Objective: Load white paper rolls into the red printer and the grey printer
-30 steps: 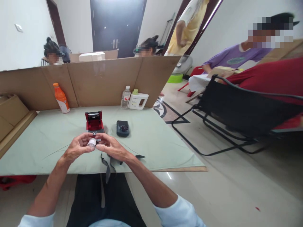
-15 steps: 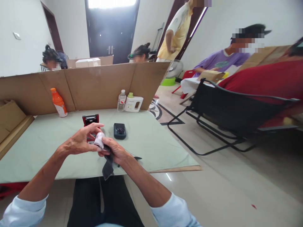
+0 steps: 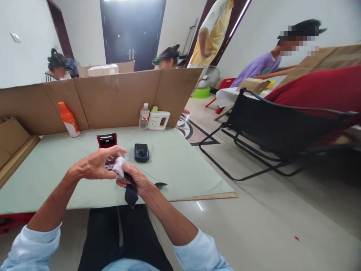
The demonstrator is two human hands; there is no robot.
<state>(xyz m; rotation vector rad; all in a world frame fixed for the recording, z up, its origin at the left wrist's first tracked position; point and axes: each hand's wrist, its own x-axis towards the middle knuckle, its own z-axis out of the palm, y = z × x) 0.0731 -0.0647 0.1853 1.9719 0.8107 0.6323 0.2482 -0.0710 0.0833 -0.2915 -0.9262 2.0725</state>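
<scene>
- Cardboard walls (image 3: 113,99) stood around the pale green table (image 3: 180,165), and other people worked behind them.
- The left hand (image 3: 93,165) and the right hand (image 3: 132,180) met just above the near side of the table, both pinching a small white paper roll (image 3: 119,166).
- The right hand's fingers were also closed on a dark strap (image 3: 131,194) that hung off the table edge.
- The roll could have slipped and unrolled, because only fingertips held it.
- The strap might have snagged and tugged the hands.
- A red printer (image 3: 106,145) with its lid open sat just behind the hands, so a bump could have knocked it into the black device (image 3: 141,152) nearby.
</scene>
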